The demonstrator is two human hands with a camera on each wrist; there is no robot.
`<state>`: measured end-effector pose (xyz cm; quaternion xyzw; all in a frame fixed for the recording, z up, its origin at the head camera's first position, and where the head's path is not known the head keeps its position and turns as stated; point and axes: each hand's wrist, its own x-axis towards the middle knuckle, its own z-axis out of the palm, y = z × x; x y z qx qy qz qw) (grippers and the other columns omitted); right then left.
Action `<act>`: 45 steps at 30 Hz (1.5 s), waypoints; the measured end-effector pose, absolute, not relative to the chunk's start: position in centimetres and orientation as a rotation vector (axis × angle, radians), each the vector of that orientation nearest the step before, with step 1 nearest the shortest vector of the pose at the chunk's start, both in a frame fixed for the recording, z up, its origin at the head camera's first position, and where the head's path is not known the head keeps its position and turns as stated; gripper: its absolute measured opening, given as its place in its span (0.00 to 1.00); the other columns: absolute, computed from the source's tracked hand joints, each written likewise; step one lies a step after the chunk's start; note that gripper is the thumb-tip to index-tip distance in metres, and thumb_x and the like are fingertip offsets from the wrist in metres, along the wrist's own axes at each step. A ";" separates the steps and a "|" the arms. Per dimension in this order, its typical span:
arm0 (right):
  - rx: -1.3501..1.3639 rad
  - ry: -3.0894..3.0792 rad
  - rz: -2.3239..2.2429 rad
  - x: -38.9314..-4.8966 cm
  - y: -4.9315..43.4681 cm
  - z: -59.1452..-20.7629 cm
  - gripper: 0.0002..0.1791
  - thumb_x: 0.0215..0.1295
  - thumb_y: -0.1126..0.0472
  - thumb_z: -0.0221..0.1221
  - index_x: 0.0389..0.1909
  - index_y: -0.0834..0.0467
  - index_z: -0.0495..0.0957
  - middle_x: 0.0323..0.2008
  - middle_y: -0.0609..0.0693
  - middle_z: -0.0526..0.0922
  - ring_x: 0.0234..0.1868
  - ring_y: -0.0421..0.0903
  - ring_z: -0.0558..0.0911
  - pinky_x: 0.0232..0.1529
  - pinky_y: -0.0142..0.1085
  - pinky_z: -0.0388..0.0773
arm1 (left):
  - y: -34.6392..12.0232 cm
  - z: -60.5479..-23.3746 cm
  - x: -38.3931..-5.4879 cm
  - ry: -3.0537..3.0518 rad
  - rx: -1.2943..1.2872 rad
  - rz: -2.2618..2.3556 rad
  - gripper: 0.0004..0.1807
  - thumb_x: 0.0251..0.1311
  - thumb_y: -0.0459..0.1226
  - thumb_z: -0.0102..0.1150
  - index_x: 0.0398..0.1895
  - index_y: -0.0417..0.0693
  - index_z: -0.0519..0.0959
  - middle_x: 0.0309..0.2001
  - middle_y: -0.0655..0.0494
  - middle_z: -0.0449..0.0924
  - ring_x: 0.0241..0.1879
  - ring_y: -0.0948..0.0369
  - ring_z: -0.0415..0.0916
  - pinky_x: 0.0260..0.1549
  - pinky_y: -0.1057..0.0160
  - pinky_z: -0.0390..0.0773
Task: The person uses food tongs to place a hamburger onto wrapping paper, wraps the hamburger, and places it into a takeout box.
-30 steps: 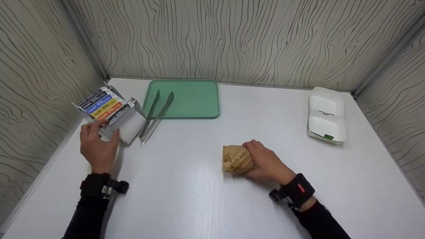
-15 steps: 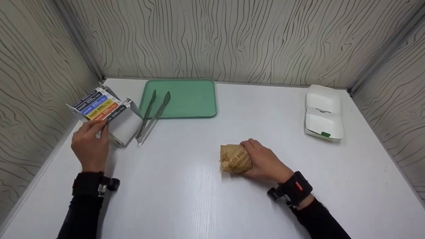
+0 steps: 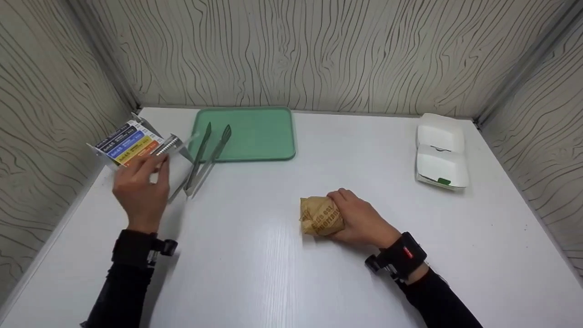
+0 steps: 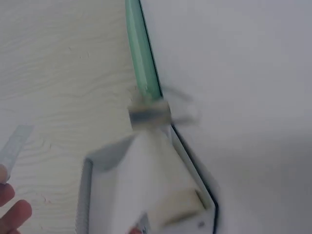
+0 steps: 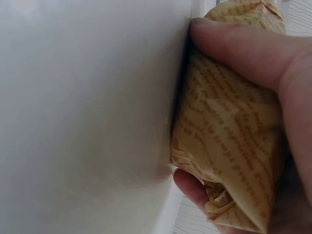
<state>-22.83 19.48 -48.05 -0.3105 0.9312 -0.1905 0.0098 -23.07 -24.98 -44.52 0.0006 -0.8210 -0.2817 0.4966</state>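
In the head view my left hand [image 3: 142, 196] is over the near edge of a label dispenser [image 3: 125, 146] with black, blue, yellow and orange label strips. Between its thumb and fingers it pinches a thin, see-through label [image 3: 187, 143]; the label [image 4: 15, 144] shows at the left edge of the left wrist view. My right hand [image 3: 362, 218] grips a brown paper-wrapped package [image 3: 321, 216] at the table's middle. The right wrist view has the thumb across the package [image 5: 229, 122], whose printed wrapper is folded at one end; its contents are hidden.
Metal tongs [image 3: 213, 157] lean with their tips over a green tray [image 3: 264, 136] at the back, beside the dispenser. An open white takeout box [image 3: 439, 166] stands at the right rear. Patterned panels enclose the white table [image 3: 255, 264] at back and sides.
My left hand reached down to the dispenser's near end, pinched a label and has drawn it up and to the right. My right hand stays on the package. The whole view has shifted slightly.
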 end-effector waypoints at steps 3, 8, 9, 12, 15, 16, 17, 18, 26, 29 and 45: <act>-0.994 2.912 -0.589 -22.9 19.7 -48.0 0.47 0.43 0.47 0.83 0.61 0.58 0.70 0.45 0.49 0.75 0.44 0.45 0.74 0.45 0.43 0.81 | -21.6 -45.2 -23.7 -1.969 -0.202 -0.908 0.06 0.57 0.29 0.74 0.38 0.44 0.91 0.35 0.48 0.88 0.30 0.52 0.84 0.37 0.67 0.74; -1.011 2.886 -0.616 -23.0 19.6 -48.0 0.47 0.43 0.47 0.83 0.62 0.58 0.70 0.46 0.48 0.76 0.46 0.45 0.76 0.48 0.44 0.81 | -16.1 -47.6 -24.9 -2.064 -0.543 -1.323 0.08 0.59 0.30 0.73 0.40 0.48 0.92 0.34 0.53 0.84 0.30 0.61 0.79 0.32 0.73 0.77; -1.005 2.877 -0.629 -23.0 19.6 -48.0 0.47 0.43 0.47 0.83 0.62 0.58 0.70 0.47 0.48 0.76 0.46 0.45 0.76 0.49 0.45 0.81 | -15.1 -48.0 -25.2 -2.086 -0.599 -1.405 0.08 0.59 0.30 0.73 0.41 0.47 0.92 0.34 0.53 0.84 0.30 0.62 0.79 0.31 0.72 0.77; -0.964 2.857 -0.667 -23.0 19.4 -48.0 0.50 0.43 0.46 0.83 0.65 0.60 0.69 0.50 0.50 0.78 0.50 0.47 0.79 0.54 0.47 0.81 | -12.7 -48.6 -26.4 -2.144 -0.732 -1.652 0.08 0.61 0.31 0.71 0.43 0.43 0.91 0.35 0.52 0.82 0.30 0.63 0.80 0.31 0.68 0.80; -0.908 2.856 -0.683 -22.8 19.4 -47.9 0.61 0.42 0.45 0.83 0.74 0.62 0.62 0.56 0.53 0.80 0.56 0.52 0.81 0.60 0.52 0.79 | -11.1 -48.9 -27.7 -2.169 -0.780 -1.869 0.08 0.61 0.30 0.71 0.43 0.39 0.90 0.37 0.51 0.82 0.35 0.62 0.83 0.36 0.67 0.82; -0.896 2.858 -0.684 -22.8 19.3 -47.9 0.65 0.42 0.44 0.83 0.78 0.62 0.58 0.57 0.54 0.80 0.57 0.53 0.81 0.61 0.53 0.79 | -10.7 -48.9 -28.0 -2.176 -0.785 -1.920 0.09 0.60 0.29 0.71 0.43 0.39 0.90 0.37 0.51 0.83 0.38 0.62 0.83 0.38 0.67 0.83; -0.885 2.860 -0.684 -22.8 19.3 -47.9 0.70 0.42 0.42 0.83 0.81 0.61 0.53 0.57 0.54 0.80 0.58 0.53 0.81 0.62 0.53 0.78 | -10.4 -48.9 -28.4 -2.187 -0.790 -1.956 0.09 0.60 0.29 0.71 0.43 0.39 0.90 0.37 0.51 0.83 0.39 0.62 0.83 0.39 0.67 0.83; -0.883 2.863 -0.684 -22.8 19.3 -47.9 0.73 0.42 0.40 0.82 0.83 0.59 0.48 0.57 0.54 0.81 0.57 0.53 0.81 0.62 0.53 0.78 | -10.0 -48.9 -28.7 -2.203 -0.794 -1.977 0.09 0.59 0.30 0.72 0.43 0.39 0.90 0.38 0.51 0.84 0.41 0.62 0.83 0.41 0.68 0.83; -0.857 2.883 -0.728 -23.0 19.5 -47.8 0.84 0.37 0.34 0.82 0.85 0.43 0.31 0.56 0.53 0.85 0.56 0.53 0.84 0.62 0.53 0.78 | -7.7 -49.9 -30.4 -2.339 -0.903 -1.986 0.08 0.62 0.31 0.71 0.44 0.39 0.89 0.44 0.47 0.86 0.46 0.60 0.84 0.51 0.63 0.84; -0.880 2.882 -0.730 -23.2 19.7 -47.8 0.83 0.37 0.36 0.83 0.85 0.43 0.32 0.55 0.53 0.85 0.55 0.53 0.84 0.62 0.53 0.79 | -7.5 -50.2 -30.7 -2.386 -0.897 -1.964 0.07 0.62 0.29 0.70 0.43 0.40 0.89 0.45 0.46 0.86 0.46 0.63 0.83 0.51 0.64 0.84; -0.929 2.889 -0.702 -23.1 19.6 -47.8 0.79 0.38 0.40 0.84 0.85 0.49 0.40 0.51 0.50 0.85 0.50 0.48 0.84 0.57 0.50 0.81 | -7.8 -50.5 -32.4 -2.342 -0.927 -2.189 0.10 0.60 0.27 0.71 0.45 0.36 0.86 0.39 0.59 0.88 0.40 0.61 0.84 0.43 0.66 0.81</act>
